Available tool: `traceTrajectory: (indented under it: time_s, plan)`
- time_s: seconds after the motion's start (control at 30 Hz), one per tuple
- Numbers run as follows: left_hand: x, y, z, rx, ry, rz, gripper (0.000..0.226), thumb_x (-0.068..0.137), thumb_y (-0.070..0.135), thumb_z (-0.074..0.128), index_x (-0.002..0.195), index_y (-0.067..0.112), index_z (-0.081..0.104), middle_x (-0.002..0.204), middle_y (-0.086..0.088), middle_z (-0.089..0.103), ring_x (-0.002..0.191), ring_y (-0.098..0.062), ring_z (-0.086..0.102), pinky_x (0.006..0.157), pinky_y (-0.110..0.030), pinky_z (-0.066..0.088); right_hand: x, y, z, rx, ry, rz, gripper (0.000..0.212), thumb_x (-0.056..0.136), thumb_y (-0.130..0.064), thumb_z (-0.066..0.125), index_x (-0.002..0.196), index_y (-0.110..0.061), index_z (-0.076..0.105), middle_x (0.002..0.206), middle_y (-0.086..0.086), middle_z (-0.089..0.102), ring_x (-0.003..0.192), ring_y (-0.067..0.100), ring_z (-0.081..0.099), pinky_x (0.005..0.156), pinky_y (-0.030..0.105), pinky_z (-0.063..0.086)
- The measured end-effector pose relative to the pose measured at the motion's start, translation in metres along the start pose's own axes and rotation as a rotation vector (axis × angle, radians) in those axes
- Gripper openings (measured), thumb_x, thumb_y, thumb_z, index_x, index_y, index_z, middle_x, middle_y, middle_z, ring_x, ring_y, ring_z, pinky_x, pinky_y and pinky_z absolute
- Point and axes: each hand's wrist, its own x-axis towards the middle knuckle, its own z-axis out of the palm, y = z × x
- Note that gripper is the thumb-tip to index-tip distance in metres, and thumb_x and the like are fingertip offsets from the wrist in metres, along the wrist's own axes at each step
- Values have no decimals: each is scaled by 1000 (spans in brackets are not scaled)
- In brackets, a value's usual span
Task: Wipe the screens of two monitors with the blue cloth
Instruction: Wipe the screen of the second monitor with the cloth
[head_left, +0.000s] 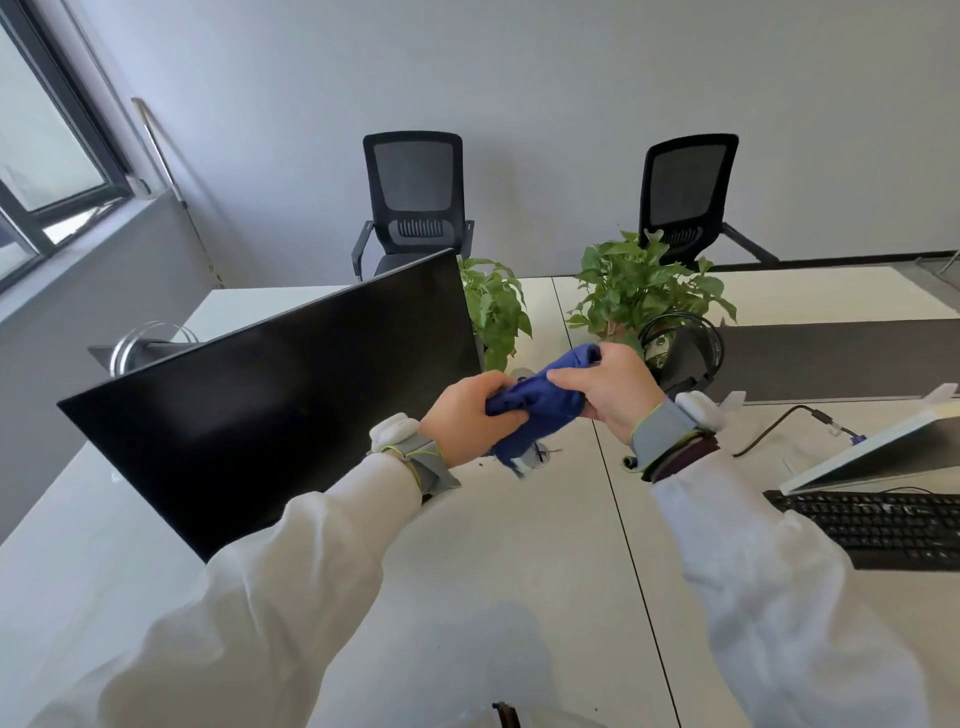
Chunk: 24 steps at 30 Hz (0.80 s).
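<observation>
No text, label, brand, number or sign can be read anywhere; the keyboard (883, 525) keys are too blurred.

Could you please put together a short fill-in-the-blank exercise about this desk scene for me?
1. The left hand and the right hand both grip a ____ cloth.
2. The black keyboard lies on the ____ side of the desk.
3. Behind the desk stand ____ chairs.
Missing words: blue; right; two.
</observation>
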Motion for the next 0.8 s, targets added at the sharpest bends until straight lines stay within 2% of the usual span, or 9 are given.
traceTrajectory:
  time_s: [0.07,0.17,0.27,0.33,0.4,0.47,0.53,0.67,0.8]
  plan:
    - [3,4,0,6,-47,7,21,90,30,65,104,14,67,87,-1,66,79,-20,61,77,-30,48,5,9,-4,-39,14,40,32,77,-6,80,101,0,60,105,24,66,97,40,68,74,55,60]
    - [8,7,2,-86,-70,-32,19,95,31,62,91,13,66,79,-4,64,71,-16,58,70,-29,48,5,12,-5,-277,-39,117,65,83,-37,76,134,-11,45,124,11,51,108,32,61,80,47,60]
    - [15,7,3,-280,-78,-155,29,98,36,58,94,9,69,84,-12,71,74,-21,65,73,-36,55,-1,7,-9,-678,-185,-60,56,89,-62,56,127,-19,56,125,1,58,115,21,58,87,30,51]
    - [21,7,4,-380,-80,-259,33,98,40,57,93,11,70,83,-11,72,74,-20,67,74,-34,56,-5,5,-12,-606,-297,-175,42,91,-58,55,113,-22,64,115,-3,66,111,17,61,82,24,47]
    - [26,4,7,-458,-104,-341,31,97,42,58,94,14,70,86,-9,73,79,-23,68,78,-34,57,-2,7,-13,-539,-360,-198,30,90,-45,66,102,-18,67,99,2,71,95,20,66,79,28,53]
    - [29,-3,11,-528,-185,-378,28,94,40,64,101,14,70,97,-11,74,90,-27,71,85,-36,59,3,12,-14,-580,-339,-191,24,88,-34,72,95,-12,66,85,5,70,76,19,64,67,23,51]
    - [28,-10,13,-535,-283,-369,27,91,33,71,107,13,70,103,-11,74,94,-25,71,85,-35,59,8,18,-17,-609,-316,-162,23,88,-29,73,95,-10,64,81,5,69,70,16,60,58,16,46]
    - [30,-25,19,-64,-386,-272,30,83,36,78,104,18,70,101,-2,73,90,-19,68,84,-30,56,18,38,-26,-695,-425,-34,19,86,-26,74,95,-11,66,88,10,73,81,26,69,66,34,58]
    - [31,-38,40,156,-424,-418,41,77,53,75,90,14,74,85,-4,73,78,-21,67,80,-36,56,22,55,-23,-812,-481,95,18,89,-25,62,96,-8,63,95,16,69,84,32,71,70,42,62]
